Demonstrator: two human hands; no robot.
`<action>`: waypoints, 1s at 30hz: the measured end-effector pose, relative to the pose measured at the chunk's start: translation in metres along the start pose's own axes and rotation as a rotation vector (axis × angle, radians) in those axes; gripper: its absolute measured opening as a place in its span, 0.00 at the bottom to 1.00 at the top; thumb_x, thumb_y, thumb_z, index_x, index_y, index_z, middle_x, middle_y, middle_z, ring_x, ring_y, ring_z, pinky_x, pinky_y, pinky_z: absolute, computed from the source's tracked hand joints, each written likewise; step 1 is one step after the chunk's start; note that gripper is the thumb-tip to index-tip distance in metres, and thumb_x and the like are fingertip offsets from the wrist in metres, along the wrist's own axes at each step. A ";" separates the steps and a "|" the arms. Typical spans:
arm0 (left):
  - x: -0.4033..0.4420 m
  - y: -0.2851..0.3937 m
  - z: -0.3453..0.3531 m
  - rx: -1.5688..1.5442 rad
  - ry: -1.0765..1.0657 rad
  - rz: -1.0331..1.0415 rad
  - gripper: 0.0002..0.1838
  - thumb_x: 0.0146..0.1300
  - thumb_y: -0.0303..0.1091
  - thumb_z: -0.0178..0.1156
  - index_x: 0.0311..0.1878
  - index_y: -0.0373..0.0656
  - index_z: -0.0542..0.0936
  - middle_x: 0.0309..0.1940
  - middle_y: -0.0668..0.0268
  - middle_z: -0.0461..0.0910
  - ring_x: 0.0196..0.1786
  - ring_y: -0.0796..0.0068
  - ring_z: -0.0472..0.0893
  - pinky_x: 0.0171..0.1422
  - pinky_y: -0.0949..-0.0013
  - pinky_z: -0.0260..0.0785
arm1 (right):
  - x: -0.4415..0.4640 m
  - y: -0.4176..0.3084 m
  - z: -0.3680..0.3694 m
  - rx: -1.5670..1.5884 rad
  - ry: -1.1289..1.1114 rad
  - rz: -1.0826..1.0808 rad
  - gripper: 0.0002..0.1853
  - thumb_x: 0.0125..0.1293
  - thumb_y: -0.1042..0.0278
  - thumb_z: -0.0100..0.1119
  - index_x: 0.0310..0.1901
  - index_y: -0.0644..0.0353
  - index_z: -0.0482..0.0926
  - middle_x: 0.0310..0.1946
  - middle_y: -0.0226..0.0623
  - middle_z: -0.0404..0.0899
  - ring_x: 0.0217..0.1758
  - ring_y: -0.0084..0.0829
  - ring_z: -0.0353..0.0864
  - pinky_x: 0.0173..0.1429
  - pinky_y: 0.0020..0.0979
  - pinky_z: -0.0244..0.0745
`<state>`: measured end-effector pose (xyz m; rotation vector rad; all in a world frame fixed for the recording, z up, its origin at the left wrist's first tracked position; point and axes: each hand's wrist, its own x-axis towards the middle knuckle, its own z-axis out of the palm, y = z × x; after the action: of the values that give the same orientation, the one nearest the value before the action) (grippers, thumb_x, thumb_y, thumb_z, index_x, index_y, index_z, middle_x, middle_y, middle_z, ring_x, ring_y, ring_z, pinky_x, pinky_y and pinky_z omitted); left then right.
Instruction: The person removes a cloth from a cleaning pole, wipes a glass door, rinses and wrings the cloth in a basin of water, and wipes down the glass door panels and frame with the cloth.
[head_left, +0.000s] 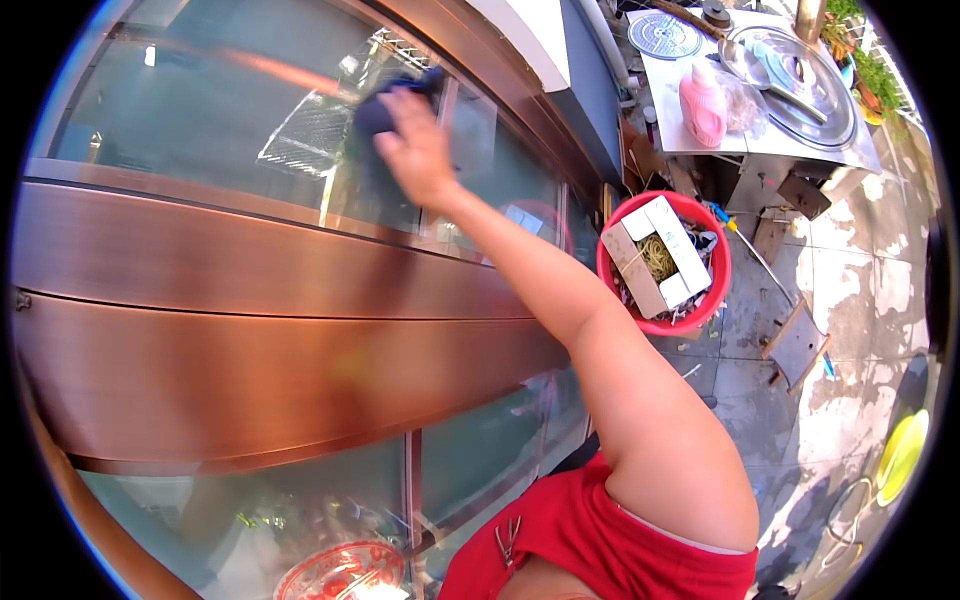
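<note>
My right hand (418, 150) reaches up to a glass pane (215, 120) set in a copper-coloured metal door (270, 245). Under its fingers is a dark cloth (375, 118), pressed to the glass. Motion smears the cloth's edges, and its lower part blends with a dark reflection in the pane. The thumb lies to the left, with the back of the hand towards me. My left hand is outside the view.
A red tub (725, 275) holds a cardboard box (650, 290) and scraps. Behind it, a white-topped table (680, 140) bears a pink bottle (703, 105) and a metal lid (835, 120). A screwdriver-like tool (760, 258) and a small stool (797, 345) are on the paving.
</note>
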<state>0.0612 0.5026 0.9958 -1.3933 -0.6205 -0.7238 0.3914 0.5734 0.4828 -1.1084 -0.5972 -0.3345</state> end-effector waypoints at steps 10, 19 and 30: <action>0.006 -0.032 0.024 0.033 0.066 0.071 0.31 0.68 0.58 0.56 0.63 0.43 0.79 0.66 0.49 0.72 0.69 0.47 0.69 0.73 0.45 0.54 | -0.235 0.137 -0.088 -0.327 -0.127 1.092 0.39 0.72 0.43 0.46 0.75 0.62 0.55 0.75 0.57 0.54 0.78 0.53 0.52 0.79 0.42 0.49; 0.012 -0.045 0.034 0.329 0.307 0.532 0.16 0.70 0.51 0.59 0.51 0.53 0.83 0.59 0.60 0.81 0.63 0.46 0.76 0.61 0.38 0.66 | -0.086 -0.124 -0.040 0.384 -0.259 0.155 0.26 0.69 0.66 0.57 0.68 0.56 0.70 0.70 0.48 0.65 0.75 0.49 0.62 0.77 0.42 0.54; 0.015 -0.044 0.036 0.310 0.376 0.586 0.14 0.70 0.49 0.60 0.50 0.53 0.84 0.57 0.60 0.82 0.60 0.45 0.78 0.59 0.43 0.71 | -0.276 0.021 -0.121 -0.122 -0.226 0.399 0.30 0.67 0.65 0.53 0.70 0.63 0.64 0.72 0.57 0.60 0.76 0.54 0.56 0.79 0.44 0.50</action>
<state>0.0379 0.5356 1.0388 -1.0353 -0.0105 -0.3767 0.2166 0.4622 0.2628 -1.3636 -0.5435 0.1029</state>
